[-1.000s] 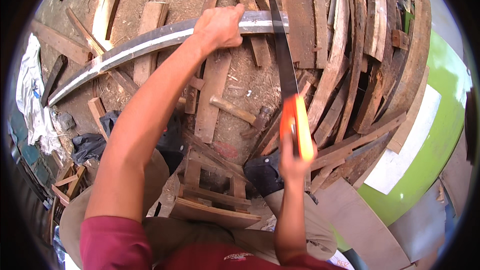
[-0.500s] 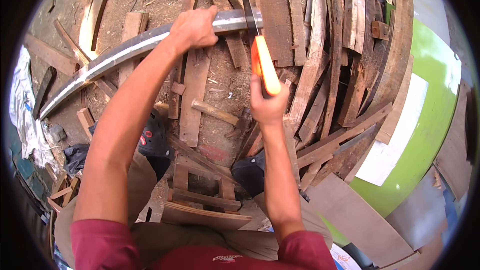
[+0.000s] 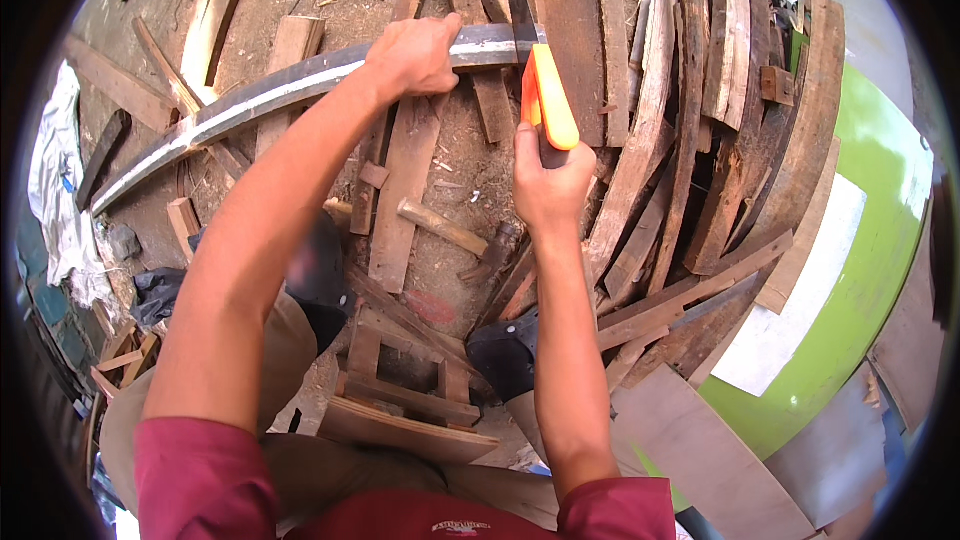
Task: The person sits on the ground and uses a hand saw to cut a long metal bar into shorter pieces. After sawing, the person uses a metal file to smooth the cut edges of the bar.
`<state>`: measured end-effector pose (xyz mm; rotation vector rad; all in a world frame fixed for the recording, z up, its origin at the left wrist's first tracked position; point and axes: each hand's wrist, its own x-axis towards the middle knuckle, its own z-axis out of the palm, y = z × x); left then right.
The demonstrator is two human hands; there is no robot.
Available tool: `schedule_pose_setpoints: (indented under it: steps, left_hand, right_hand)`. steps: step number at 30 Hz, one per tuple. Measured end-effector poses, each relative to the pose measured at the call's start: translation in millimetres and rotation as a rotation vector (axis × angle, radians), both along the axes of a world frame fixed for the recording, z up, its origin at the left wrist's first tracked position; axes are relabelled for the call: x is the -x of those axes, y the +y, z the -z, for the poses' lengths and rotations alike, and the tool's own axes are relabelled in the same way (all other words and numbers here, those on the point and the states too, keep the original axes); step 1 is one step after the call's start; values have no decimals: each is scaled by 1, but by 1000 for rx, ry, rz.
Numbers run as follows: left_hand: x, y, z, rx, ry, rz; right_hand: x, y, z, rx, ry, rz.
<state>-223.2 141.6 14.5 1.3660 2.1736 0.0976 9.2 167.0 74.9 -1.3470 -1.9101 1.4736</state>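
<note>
My left hand (image 3: 415, 55) is closed over a long dark wooden strip (image 3: 290, 88) with a white stripe, close to its far right end. The strip lies across other boards and curves down to the left in this view. My right hand (image 3: 553, 188) grips the orange and black handle of a handsaw (image 3: 556, 105). Its blade stands across the strip's right end, just right of my left hand; how deep it cuts I cannot tell. On the ground below the strip lies a hammer (image 3: 440, 226) with a pale wooden handle.
Several old planks (image 3: 650, 120) are heaped to the right, beside a green sheet (image 3: 870, 200) with a white panel on it. Nearest me stands a low wooden frame (image 3: 410, 398) between my knees. A white plastic sheet (image 3: 62, 180) lies at the far left.
My right hand has pushed the saw away from me, so its handle now sits closer to the strip. My left hand keeps its hold. The whole view has shifted slightly.
</note>
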Motion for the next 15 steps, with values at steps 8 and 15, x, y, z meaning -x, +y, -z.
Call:
schedule_pose_setpoints:
  steps: [8,15]
  left_hand:
    - [2,-17,11,-139,20,-27]
    - [-2,-17,20,-141,26,-37]
  right_hand:
    - [-115,-72,-60,83,-91,-37]
    - [-55,-49,-29,112,-195,26]
